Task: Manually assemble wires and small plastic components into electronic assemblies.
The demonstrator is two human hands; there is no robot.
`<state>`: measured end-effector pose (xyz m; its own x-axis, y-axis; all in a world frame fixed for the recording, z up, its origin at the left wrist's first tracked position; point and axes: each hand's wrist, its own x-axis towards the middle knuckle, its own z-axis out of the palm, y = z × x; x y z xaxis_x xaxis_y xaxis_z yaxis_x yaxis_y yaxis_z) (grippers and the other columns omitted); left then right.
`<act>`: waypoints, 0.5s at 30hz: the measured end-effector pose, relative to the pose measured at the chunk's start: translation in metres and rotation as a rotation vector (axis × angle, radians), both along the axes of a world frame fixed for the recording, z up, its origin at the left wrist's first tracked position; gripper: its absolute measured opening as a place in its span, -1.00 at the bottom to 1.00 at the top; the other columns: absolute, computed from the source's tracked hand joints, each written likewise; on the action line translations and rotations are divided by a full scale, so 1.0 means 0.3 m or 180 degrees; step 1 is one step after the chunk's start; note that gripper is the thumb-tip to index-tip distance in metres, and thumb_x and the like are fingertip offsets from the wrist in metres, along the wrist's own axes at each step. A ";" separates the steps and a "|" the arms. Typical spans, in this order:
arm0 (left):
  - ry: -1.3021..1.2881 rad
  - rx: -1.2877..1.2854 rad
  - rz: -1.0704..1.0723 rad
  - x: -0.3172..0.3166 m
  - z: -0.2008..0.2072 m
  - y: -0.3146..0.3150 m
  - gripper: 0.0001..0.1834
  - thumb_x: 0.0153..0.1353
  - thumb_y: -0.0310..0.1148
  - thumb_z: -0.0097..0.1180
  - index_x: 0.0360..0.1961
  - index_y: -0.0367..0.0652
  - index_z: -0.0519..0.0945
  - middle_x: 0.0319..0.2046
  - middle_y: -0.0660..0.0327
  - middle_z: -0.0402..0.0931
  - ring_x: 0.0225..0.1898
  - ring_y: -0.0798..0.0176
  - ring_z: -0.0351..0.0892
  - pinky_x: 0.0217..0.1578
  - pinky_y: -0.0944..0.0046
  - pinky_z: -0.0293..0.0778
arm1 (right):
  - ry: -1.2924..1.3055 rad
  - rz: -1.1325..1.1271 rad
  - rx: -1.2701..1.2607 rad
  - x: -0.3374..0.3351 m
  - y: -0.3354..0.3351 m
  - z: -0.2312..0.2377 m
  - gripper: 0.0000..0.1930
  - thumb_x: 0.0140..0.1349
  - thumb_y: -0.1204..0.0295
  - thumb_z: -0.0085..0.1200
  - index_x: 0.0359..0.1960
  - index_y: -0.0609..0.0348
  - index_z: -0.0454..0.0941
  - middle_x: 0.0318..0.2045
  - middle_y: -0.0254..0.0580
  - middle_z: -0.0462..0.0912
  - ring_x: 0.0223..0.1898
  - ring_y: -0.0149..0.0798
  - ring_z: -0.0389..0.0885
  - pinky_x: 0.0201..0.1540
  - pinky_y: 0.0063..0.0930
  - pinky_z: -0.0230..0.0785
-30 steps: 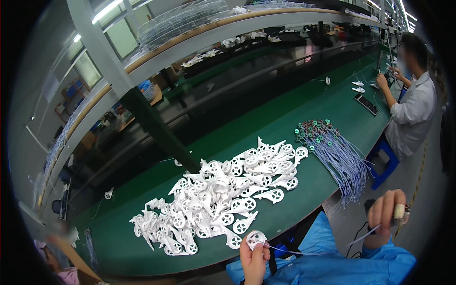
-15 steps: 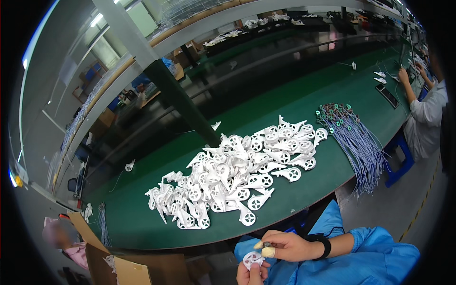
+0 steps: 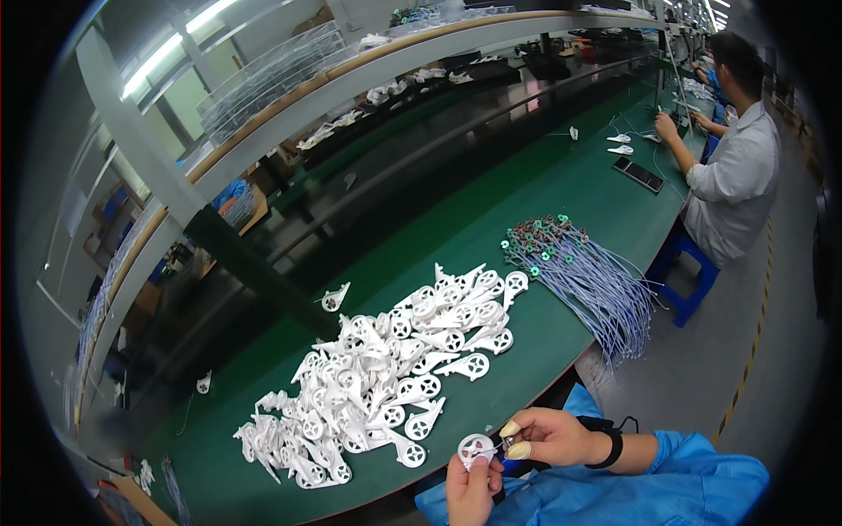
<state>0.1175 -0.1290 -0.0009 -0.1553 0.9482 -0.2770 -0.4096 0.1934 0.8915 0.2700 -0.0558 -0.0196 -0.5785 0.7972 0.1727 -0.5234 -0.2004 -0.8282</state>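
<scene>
Head view; clock positions are taken about its centre. The left hand (image 3: 471, 491), between 5 and 6 o'clock, grips a white wheel-ended part (image 3: 475, 449), thumb across its face and fingers curled behind. The right hand (image 3: 557, 438), at 5 o'clock, wears pale yellow covers on two fingertips (image 3: 519, 451); these are set slightly apart, pinching a small dark piece (image 3: 507, 444) just beside the wheel's 3 o'clock side.

Edges and room: both hands work just outside the near edge of the green table (image 3: 526, 399), which runs from 7 o'clock up toward 2 o'clock. A pile of white parts (image 3: 377, 377) occupies 6 to 7 o'clock. A strip of green tabletop separates it from the wire bundle (image 3: 596, 289) at 3 o'clock, whose tails overhang the edge. A dark green post (image 3: 254, 267) stands behind the pile at 9 o'clock. A phone (image 3: 638, 174) lies at 2 o'clock, near a seated co-worker (image 3: 737, 167).

Visibility limits: the wheel's lower rim is covered by the left thumb, and the small dark piece is partly hidden by the fingertips; its exact shape, and whether it touches the wheel, cannot be determined. The left forearm is cut off by the lower border. A cardboard box (image 3: 145, 504) at 7 to 8 o'clock is cropped and dim. Parts within the pile overlap and cannot be counted.
</scene>
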 end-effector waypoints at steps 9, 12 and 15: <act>0.0403 0.0406 0.0088 0.091 0.000 0.046 -0.50 0.45 -0.18 -0.31 0.26 -0.30 0.22 -0.33 0.36 0.40 -0.52 0.58 0.18 -0.55 0.58 0.11 | -0.1523 -0.1559 0.1907 -0.020 -0.001 0.093 -0.75 0.12 0.60 0.18 -0.14 0.32 0.49 -0.16 -0.08 0.51 -0.25 -0.29 0.57 -0.24 -0.54 0.47; 0.0450 0.0439 0.0068 0.079 0.007 0.032 -0.51 0.46 -0.19 -0.33 0.26 -0.30 0.22 -0.41 0.39 0.37 -0.55 0.59 0.18 -0.56 0.59 0.12 | -0.1431 -0.1456 0.1913 -0.027 0.000 0.086 -0.74 0.13 0.60 0.17 -0.13 0.32 0.48 -0.14 -0.04 0.51 -0.23 -0.20 0.57 -0.23 -0.50 0.48; 0.0430 0.0392 0.0156 0.067 0.018 0.032 -0.52 0.46 -0.20 -0.34 0.26 -0.30 0.22 -0.49 0.41 0.34 -0.57 0.59 0.19 -0.57 0.60 0.15 | -0.1404 -0.1267 0.2103 -0.041 0.010 0.093 -0.74 0.14 0.60 0.17 -0.12 0.33 0.48 -0.13 -0.04 0.51 -0.22 -0.20 0.57 -0.22 -0.49 0.49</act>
<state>0.1377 -0.1194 0.0046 -0.2301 0.9641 -0.1328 -0.2908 0.0621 0.9548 0.2575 -0.0528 0.0083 -0.4022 0.7699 0.4954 -0.0581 0.5186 -0.8531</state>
